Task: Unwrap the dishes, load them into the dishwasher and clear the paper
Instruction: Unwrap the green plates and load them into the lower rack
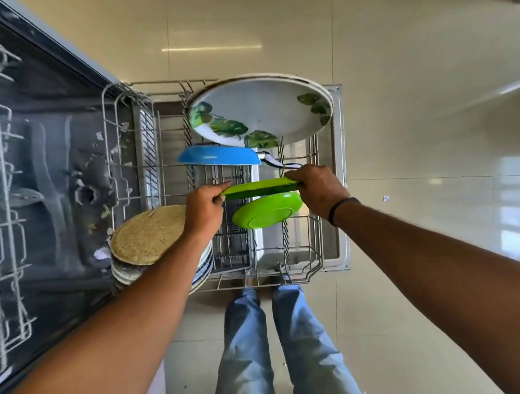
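Over the pulled-out lower rack (pixel 302 265), both hands pinch one green plate (pixel 259 188) held on edge: the left hand (pixel 204 209) curls round its left rim, the right hand (pixel 317 188) round its right rim. Just near of it a second green plate (pixel 268 211) leans in the rack. Farther off stand a blue bowl (pixel 219 156) and a large leaf-patterned plate (pixel 260 112). Left, under the forearm, sits a stack of plates (pixel 149 234) topped by a woven mat.
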The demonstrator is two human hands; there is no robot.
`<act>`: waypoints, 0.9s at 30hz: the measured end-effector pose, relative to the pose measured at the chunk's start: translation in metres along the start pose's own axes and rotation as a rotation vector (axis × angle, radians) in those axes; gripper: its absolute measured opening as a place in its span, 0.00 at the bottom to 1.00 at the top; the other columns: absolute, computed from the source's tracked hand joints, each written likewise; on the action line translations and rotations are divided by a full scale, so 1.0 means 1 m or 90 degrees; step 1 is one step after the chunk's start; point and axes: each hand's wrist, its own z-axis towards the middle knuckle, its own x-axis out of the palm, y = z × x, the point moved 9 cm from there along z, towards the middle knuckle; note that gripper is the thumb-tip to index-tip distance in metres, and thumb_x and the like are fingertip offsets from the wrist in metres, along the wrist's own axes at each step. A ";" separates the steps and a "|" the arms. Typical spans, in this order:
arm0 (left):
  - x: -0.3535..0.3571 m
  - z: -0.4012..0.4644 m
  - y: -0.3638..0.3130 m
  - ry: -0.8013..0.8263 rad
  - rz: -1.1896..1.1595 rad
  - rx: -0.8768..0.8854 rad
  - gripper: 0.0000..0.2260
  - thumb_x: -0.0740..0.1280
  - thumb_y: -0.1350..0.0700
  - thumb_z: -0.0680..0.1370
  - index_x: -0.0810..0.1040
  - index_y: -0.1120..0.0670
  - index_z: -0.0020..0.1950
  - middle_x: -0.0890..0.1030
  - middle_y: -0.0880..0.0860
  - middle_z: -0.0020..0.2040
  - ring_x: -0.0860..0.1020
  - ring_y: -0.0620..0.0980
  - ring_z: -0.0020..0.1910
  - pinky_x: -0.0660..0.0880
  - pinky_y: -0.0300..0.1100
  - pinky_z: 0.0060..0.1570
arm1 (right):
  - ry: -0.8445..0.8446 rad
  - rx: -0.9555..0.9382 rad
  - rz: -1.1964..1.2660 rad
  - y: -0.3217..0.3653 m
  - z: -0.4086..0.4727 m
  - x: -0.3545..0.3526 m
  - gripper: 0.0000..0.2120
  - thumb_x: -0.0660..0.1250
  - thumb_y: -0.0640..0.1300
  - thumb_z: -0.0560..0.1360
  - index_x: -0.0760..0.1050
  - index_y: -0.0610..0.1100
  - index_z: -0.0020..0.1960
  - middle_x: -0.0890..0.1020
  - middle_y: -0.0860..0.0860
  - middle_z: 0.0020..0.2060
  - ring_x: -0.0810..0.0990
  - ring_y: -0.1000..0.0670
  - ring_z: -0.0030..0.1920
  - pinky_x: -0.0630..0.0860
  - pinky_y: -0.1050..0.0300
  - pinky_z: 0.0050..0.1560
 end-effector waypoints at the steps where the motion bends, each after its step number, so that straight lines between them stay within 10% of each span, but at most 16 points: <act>1: 0.006 0.002 0.004 -0.003 -0.006 0.002 0.17 0.65 0.68 0.80 0.80 0.56 0.66 0.82 0.58 0.62 0.81 0.62 0.52 0.77 0.47 0.52 | 0.002 0.009 0.005 -0.005 0.003 0.007 0.22 0.60 0.34 0.78 0.79 0.50 0.67 0.82 0.42 0.58 0.80 0.38 0.57 0.77 0.49 0.58; 8: 0.043 0.000 0.034 -0.013 -0.017 -0.013 0.22 0.63 0.75 0.76 0.80 0.57 0.66 0.79 0.60 0.64 0.78 0.54 0.62 0.64 0.18 0.57 | 0.031 0.047 0.002 -0.030 -0.004 0.048 0.24 0.60 0.34 0.78 0.77 0.50 0.69 0.82 0.42 0.58 0.80 0.38 0.57 0.78 0.47 0.58; 15: 0.063 -0.007 0.056 0.063 0.043 -0.015 0.24 0.64 0.71 0.79 0.75 0.52 0.71 0.79 0.63 0.56 0.78 0.61 0.50 0.78 0.52 0.58 | 0.120 0.066 -0.052 -0.029 -0.018 0.085 0.31 0.57 0.30 0.77 0.64 0.46 0.78 0.71 0.40 0.70 0.69 0.36 0.72 0.71 0.43 0.70; 21: 0.070 0.001 0.062 0.084 0.047 -0.042 0.23 0.63 0.68 0.81 0.72 0.51 0.74 0.79 0.65 0.57 0.70 0.45 0.29 0.69 0.28 0.26 | 0.155 0.093 -0.044 -0.037 -0.006 0.095 0.31 0.58 0.30 0.75 0.62 0.41 0.77 0.72 0.39 0.66 0.69 0.37 0.70 0.72 0.42 0.67; 27: 0.076 0.006 0.071 0.080 -0.063 -0.213 0.28 0.58 0.69 0.80 0.63 0.54 0.80 0.79 0.59 0.60 0.69 0.44 0.29 0.64 0.30 0.19 | 0.239 0.131 -0.082 -0.043 0.001 0.111 0.37 0.62 0.36 0.76 0.48 0.37 0.81 0.64 0.37 0.73 0.60 0.33 0.76 0.64 0.37 0.74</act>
